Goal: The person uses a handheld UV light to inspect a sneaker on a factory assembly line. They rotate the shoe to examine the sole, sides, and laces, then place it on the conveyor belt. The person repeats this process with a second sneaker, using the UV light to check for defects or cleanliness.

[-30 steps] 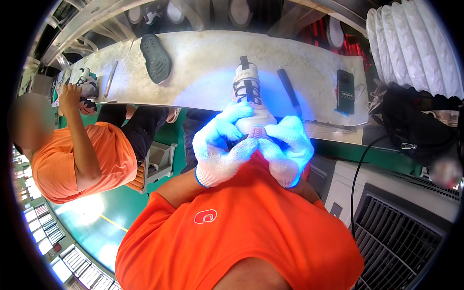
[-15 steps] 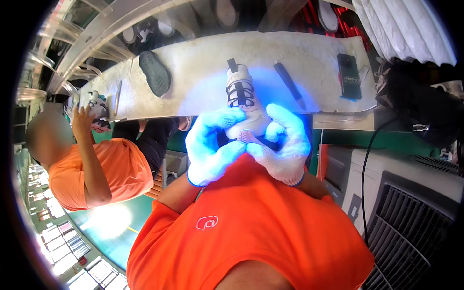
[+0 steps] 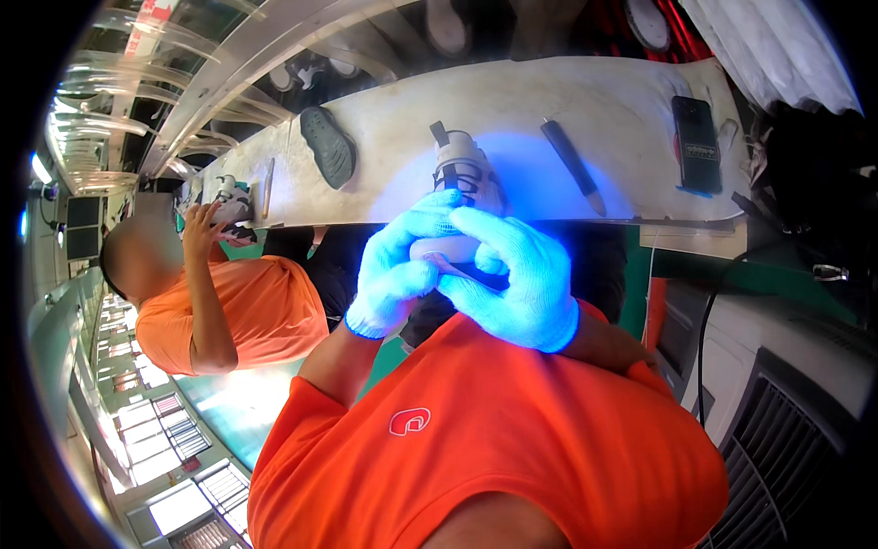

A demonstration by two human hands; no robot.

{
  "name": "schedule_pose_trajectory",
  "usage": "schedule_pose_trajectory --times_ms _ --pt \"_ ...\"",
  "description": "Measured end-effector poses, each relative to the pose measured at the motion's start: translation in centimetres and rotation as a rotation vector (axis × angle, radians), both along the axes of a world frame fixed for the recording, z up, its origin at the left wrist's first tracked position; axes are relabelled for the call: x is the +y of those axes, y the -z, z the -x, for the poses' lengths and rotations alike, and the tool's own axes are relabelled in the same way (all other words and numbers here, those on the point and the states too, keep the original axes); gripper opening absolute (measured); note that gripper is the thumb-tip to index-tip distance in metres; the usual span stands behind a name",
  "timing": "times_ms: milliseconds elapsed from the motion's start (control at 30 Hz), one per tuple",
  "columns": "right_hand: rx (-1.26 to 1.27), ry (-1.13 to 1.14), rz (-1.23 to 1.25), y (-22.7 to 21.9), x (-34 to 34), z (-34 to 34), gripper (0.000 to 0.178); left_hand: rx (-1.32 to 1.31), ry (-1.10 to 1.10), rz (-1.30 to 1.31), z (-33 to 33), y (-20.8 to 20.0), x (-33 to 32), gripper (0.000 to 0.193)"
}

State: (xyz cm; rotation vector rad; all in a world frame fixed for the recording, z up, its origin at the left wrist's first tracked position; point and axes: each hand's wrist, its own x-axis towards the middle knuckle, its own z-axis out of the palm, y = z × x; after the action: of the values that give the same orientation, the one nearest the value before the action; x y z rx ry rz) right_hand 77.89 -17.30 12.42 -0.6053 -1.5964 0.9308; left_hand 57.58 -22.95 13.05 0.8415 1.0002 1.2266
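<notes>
I have a pale shoe with dark laces (image 3: 487, 178) up on the near edge of the counter (image 3: 393, 114), its heel and pull tab pointing away and its rounded toe sticking out over the edge toward the wearer. Both white-gloved hands are on that front end. The left hand (image 3: 389, 270) has its grip closed around the toe from the left, forefinger up by the laces and thumb tucked below. The right hand (image 3: 526, 279) comes in from the other side, its grip curled onto the toe too, with the forefinger crossing close to the left one. The fingertips crowd together there, so I can't make out how hard either presses. Blue light washes over the gloves and the counter around the shoe.

Right of the shoe I see a dark pen-like tool (image 3: 572, 166) lying at a slant, and farther right a black phone-like device (image 3: 700, 146). To the left lies a dark grey sole-shaped piece (image 3: 327, 148), then a slim stick (image 3: 268, 188) near the edge. Past that, a co-worker in orange (image 3: 242, 311) handles another shoe (image 3: 235, 199). More shoes (image 3: 448, 27) sit behind the counter. Off to my right are a white ribbed hose (image 3: 768, 55), a dark bag-like bundle (image 3: 809, 174) and a grey machine with a grille (image 3: 777, 439).
</notes>
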Motion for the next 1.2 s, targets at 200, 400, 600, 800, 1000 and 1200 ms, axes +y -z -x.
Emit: schedule_pose_trajectory --times_ms 200,400,600,800,1000,1200 --pt "0.031 -0.092 0.072 0.8 0.1 0.8 0.059 -0.035 -0.048 0.125 -0.8 -2.6 0.2 0.034" --pt "0.065 -0.041 -0.031 1.7 0.5 1.3 0.075 0.088 -0.124 0.063 -1.7 -2.6 0.6 0.021" --pt "-0.129 -0.007 -0.008 1.3 0.6 -0.6 0.091 0.261 -0.052 -0.052 -1.1 -1.7 0.8 0.065" --pt "-0.05 0.012 0.047 2.5 1.4 -0.3 0.078 0.422 -0.058 -0.081 0.0 -1.1 1.8 0.066" --pt "-0.087 0.006 0.045 2.5 2.8 0.7 0.07 0.397 -0.04 -0.142 1.3 -0.8 2.6 0.065" --pt "-0.131 0.013 0.054 3.1 2.8 1.6 0.074 0.33 -0.012 -0.173 2.8 -0.1 2.7 0.063"
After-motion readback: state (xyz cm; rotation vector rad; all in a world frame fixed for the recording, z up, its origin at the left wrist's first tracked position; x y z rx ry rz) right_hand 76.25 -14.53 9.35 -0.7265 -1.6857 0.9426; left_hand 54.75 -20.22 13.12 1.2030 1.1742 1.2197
